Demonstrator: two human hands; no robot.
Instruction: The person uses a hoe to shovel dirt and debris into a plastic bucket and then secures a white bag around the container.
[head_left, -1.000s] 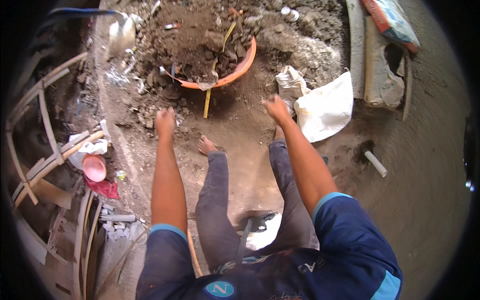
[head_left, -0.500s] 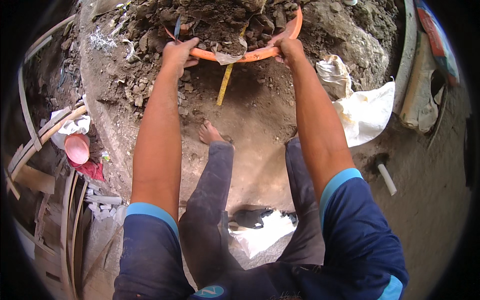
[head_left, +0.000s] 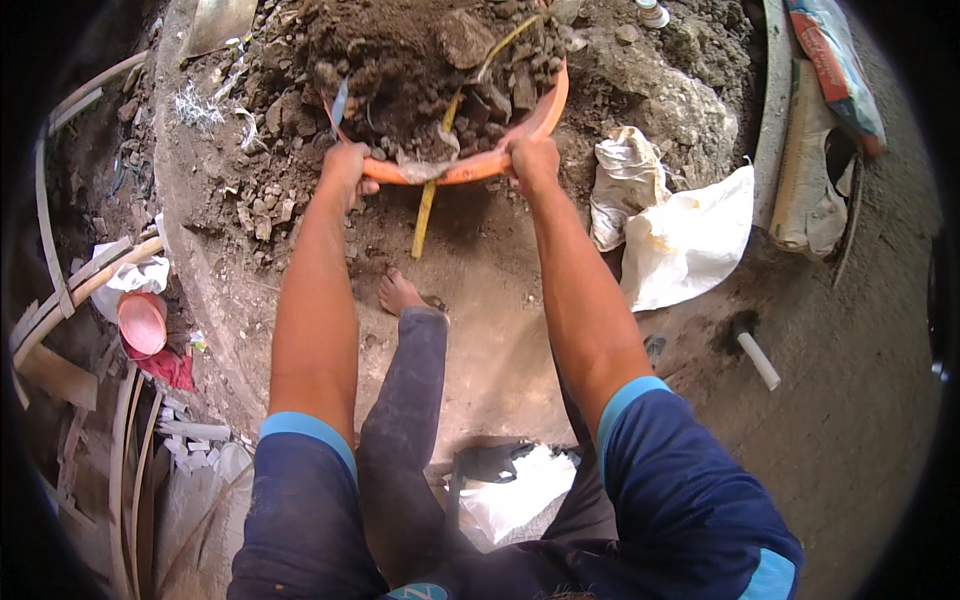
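An orange basin point(head_left: 470, 168) heaped with dark soil and stones point(head_left: 430, 70) sits at the top middle of the head view. My left hand point(head_left: 345, 168) grips its near rim on the left side. My right hand point(head_left: 533, 160) grips the same rim on the right side. A yellow stick point(head_left: 427, 215) pokes out below the basin toward the ground. My bare left foot point(head_left: 400, 293) stands on packed earth just under the basin.
White sacks point(head_left: 680, 235) lie to the right of the basin, with a grey slab point(head_left: 805, 190) and a coloured bag point(head_left: 835, 60) beyond. A white pipe stub point(head_left: 758, 360) sticks from the dirt. A pink bowl point(head_left: 142, 322) and curved wooden strips point(head_left: 70, 290) lie at left.
A second ago both hands reached toward the basin with nothing in them. They then took hold of its rim, and the basin now looks nearer and larger in view.
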